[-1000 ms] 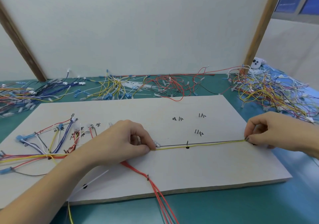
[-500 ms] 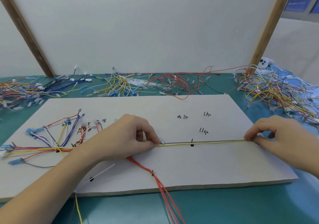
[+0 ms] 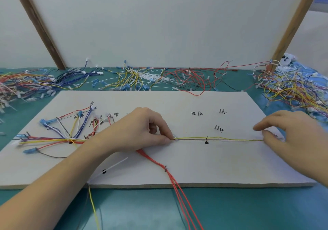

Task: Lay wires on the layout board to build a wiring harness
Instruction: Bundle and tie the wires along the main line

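White panel [image 3: 159,25] between wooden posts [image 3: 40,25], teal tabletop [image 3: 230,208].

Table [image 3: 230,210]: teal top, running the full width of the view.

Lying directly on it:
- Board [image 3: 221,167]: pale, flat, rectangular, at the centre, its long edge towards the viewer.
- Mixed wire heap [image 3: 23,86]: far left, behind the board; red, yellow, blue and dark strands with small plugs.
- Yellow and white wire bunch [image 3: 134,78]: behind the board, middle.
- Red wire tangle [image 3: 188,80]: just right of that bunch, one loop touching the board's far edge.
- Yellow and red wire heap [image 3: 291,89]: far right, beside the board's corner.
- White panel [image 3: 159,22]: upright along the table's far side.
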{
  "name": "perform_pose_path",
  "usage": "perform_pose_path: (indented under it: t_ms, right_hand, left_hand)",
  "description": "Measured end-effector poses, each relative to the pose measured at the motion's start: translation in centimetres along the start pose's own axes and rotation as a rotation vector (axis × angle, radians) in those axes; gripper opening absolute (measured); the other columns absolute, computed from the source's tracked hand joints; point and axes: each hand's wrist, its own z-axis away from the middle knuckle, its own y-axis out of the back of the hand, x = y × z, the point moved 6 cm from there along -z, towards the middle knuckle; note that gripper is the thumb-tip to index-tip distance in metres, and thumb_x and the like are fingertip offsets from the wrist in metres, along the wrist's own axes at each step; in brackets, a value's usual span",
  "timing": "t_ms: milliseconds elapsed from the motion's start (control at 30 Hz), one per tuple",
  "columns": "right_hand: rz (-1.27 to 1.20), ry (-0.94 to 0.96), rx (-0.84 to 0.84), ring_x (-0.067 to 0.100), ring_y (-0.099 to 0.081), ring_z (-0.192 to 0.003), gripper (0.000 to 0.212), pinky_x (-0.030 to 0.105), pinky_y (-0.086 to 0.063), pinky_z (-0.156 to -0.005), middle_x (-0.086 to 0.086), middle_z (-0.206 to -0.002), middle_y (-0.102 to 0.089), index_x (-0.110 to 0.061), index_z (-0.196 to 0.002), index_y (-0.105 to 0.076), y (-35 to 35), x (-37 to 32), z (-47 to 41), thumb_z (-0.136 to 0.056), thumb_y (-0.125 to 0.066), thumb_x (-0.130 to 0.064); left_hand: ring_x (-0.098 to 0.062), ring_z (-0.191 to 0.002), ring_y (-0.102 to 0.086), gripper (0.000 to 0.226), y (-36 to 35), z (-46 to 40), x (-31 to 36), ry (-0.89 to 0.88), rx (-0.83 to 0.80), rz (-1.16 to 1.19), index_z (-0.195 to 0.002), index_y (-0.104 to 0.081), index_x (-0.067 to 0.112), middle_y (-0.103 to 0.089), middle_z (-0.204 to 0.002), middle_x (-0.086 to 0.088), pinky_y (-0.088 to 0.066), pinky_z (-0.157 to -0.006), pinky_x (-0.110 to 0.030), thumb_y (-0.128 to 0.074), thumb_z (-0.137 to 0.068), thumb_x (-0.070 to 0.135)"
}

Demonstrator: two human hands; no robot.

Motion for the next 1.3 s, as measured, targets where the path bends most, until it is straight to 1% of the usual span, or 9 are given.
perform_pose_path:
  t_ms: [133, 267, 467, 567, 667, 833, 1000, 1133, 1300]
  right_hand:
    - [-0.27, 0.149, -0.148, 0.007, -0.061, -0.087, 0.007, 0.014, -0.043, -0.072, -0.021, -0.085, -0.069, -0.039, -0.085, -0.073, -1.1, -8.9, 3.1, -0.086, -0.066, -0.037]
    - [-0.384, 0.143, -0.458, -0.001, -0.061, -0.084, 0.05, 0.014, -0.046, -0.068, -0.028, -0.092, -0.065, -0.039, -0.101, -0.067, -5.0, -14.5, 5.4, -0.072, -0.048, -0.076]
    - [-0.255, 0.042, -0.446, 0.0, -0.057, -0.077, 0.02, 0.023, -0.052, -0.073, -0.031, -0.089, -0.065, -0.04, -0.099, -0.06, -7.0, -15.0, 5.3, -0.088, -0.061, -0.056]
    - [-0.235, -0.025, -0.474, -0.001, -0.058, -0.078, 0.022, 0.025, -0.054, -0.076, -0.043, -0.09, -0.06, -0.04, -0.095, -0.059, -7.2, -14.7, 5.5, -0.083, -0.063, -0.058]
    - [-0.203, -0.035, -0.497, 0.0, -0.059, -0.082, 0.024, 0.027, -0.054, -0.077, -0.035, -0.091, -0.062, -0.042, -0.096, -0.056, -7.5, -14.9, 5.5, -0.081, -0.063, -0.06]
    - [-0.258, -0.148, -0.556, -0.002, -0.06, -0.06, 0.015, 0.029, -0.058, -0.071, -0.026, -0.08, -0.069, -0.041, -0.089, -0.063, -7.0, -14.5, 5.2, -0.081, -0.068, -0.053]
    - [-0.068, -0.105, -0.514, 0.013, -0.059, -0.098, 0.028, 0.031, -0.052, -0.082, -0.013, -0.098, -0.064, -0.031, -0.101, -0.058, -6.8, -15.5, 5.4, -0.089, -0.058, -0.057]
    - [0.014, -0.055, -0.524, 0.023, -0.05, -0.097, 0.025, 0.034, -0.037, -0.073, -0.01, -0.108, -0.058, -0.025, -0.108, -0.052, -7.1, -17.0, 6.0, -0.098, -0.046, -0.047]
    - [-0.002, -0.093, -0.514, 0.019, -0.059, -0.103, 0.025, 0.032, -0.052, -0.081, -0.011, -0.103, -0.062, -0.026, -0.102, -0.056, -6.7, -16.4, 5.8, -0.095, -0.048, -0.048]
  left_hand:
    - [-0.013, -0.067, -0.053, 0.014, 0.2, 0.0, 0.4, -0.056, 0.028, 0.0, -0.087, -0.083, 0.031, -0.073, -0.085, 0.014, -0.041, -0.06, -0.017, -0.085, -0.083, 0.018]
    - [-0.009, -0.063, -0.048, 0.016, 0.5, 0.1, 0.6, -0.101, 0.064, 0.051, -0.086, -0.083, 0.029, -0.073, -0.085, 0.011, -0.04, -0.061, -0.015, -0.085, -0.082, 0.013]
    - [-0.012, -0.063, -0.047, 0.014, 1.2, 0.3, 0.2, -0.102, 0.056, 0.148, -0.088, -0.083, 0.026, -0.074, -0.083, 0.007, -0.047, -0.061, -0.029, -0.084, -0.084, 0.013]
    - [-0.014, -0.064, -0.049, 0.012, 1.7, 0.2, -0.1, -0.093, 0.082, 0.189, -0.087, -0.082, 0.027, -0.073, -0.078, 0.009, -0.047, -0.061, -0.025, -0.083, -0.085, 0.016]
    - [-0.014, -0.064, -0.05, 0.01, 1.9, 0.1, -0.4, -0.082, 0.088, 0.206, -0.088, -0.082, 0.029, -0.072, -0.074, 0.009, -0.045, -0.06, -0.021, -0.082, -0.085, 0.019]
    - [-0.012, -0.064, -0.051, 0.009, 1.7, 0.2, -0.4, -0.073, 0.073, 0.212, -0.088, -0.082, 0.027, -0.071, -0.072, 0.012, -0.046, -0.062, -0.021, -0.081, -0.086, 0.018]
    - [-0.012, -0.065, -0.052, 0.01, 1.6, 0.2, -0.4, -0.045, 0.062, 0.195, -0.087, -0.082, 0.028, -0.071, -0.072, 0.012, -0.046, -0.064, -0.027, -0.082, -0.086, 0.018]
    - [-0.012, -0.064, -0.053, 0.01, 1.5, 0.3, -0.2, -0.049, 0.038, 0.194, -0.088, -0.082, 0.028, -0.072, -0.072, 0.013, -0.046, -0.064, -0.026, -0.082, -0.086, 0.018]
    - [-0.011, -0.064, -0.052, 0.01, 0.2, 1.1, 0.8, -0.102, -0.185, 0.092, -0.085, -0.082, 0.032, -0.075, -0.081, 0.002, -0.038, -0.061, -0.017, -0.09, -0.078, 0.03]
